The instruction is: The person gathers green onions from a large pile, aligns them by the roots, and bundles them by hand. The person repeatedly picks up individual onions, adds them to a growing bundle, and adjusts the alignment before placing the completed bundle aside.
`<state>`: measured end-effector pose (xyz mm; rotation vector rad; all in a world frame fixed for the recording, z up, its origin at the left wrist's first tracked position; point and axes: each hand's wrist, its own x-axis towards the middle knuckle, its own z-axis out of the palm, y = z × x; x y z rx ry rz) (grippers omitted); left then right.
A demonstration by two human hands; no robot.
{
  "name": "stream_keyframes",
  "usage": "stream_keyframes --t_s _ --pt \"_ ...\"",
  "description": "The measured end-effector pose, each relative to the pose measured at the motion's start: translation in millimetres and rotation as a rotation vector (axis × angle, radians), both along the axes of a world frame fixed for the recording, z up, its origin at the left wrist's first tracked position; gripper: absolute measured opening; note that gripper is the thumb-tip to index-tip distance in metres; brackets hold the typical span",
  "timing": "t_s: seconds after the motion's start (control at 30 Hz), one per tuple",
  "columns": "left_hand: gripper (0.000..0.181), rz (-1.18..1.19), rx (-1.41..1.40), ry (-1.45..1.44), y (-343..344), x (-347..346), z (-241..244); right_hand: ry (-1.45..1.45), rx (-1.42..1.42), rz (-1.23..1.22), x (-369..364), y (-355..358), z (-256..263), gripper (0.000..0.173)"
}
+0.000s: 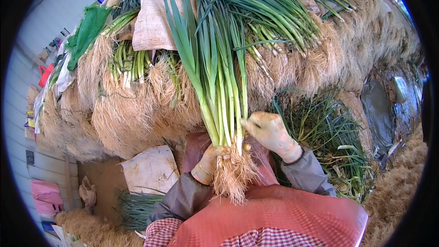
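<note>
My gloved left hand (209,163) is closed around the root end of a small bunch of leek-like green stalks (223,109). Pale fibrous roots (235,181) hang below that grip, over my lap. The bunch points away from me, its long leaves resting on the heap in front. On the bunch's right side, my gloved right hand (271,135) has its fingers bent, with the tips against or very near the outermost stalk. Whether they pinch anything is unclear. A red apron (274,206) covers my lap.
A long heap of similar stalks (284,17) lies ahead, thick roots (137,120) overhanging towards me. A woven cloth (156,20) and green netting (89,31) lie on it. Loose leaves (329,140) pile at right. A pale sheet (151,168) and more stalks (140,209) are at left.
</note>
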<state>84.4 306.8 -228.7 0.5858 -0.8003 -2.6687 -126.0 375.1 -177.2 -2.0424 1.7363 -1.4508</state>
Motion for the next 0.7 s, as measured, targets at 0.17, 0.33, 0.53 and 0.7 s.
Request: stream_keyframes --t_s 0.17,0.33,0.53,0.7 --pt "0.08 0.08 0.037 0.167 14.3 -14.0 40.7 -0.483 0.513 0.298 -23.4 53.5 16.5 0.027" --pt "0.096 -0.081 -0.024 0.087 13.7 13.6 55.8 -0.902 0.519 0.335 -14.8 -5.0 9.8 0.061" --pt "0.092 -0.367 -0.355 -0.225 23.7 115.9 82.3 -1.455 0.464 0.493 42.8 -62.0 10.4 0.056" --pt "0.072 -0.648 -0.52 -0.812 34.0 219.0 91.3 -1.688 0.236 0.374 18.4 -103.4 -14.3 0.069"
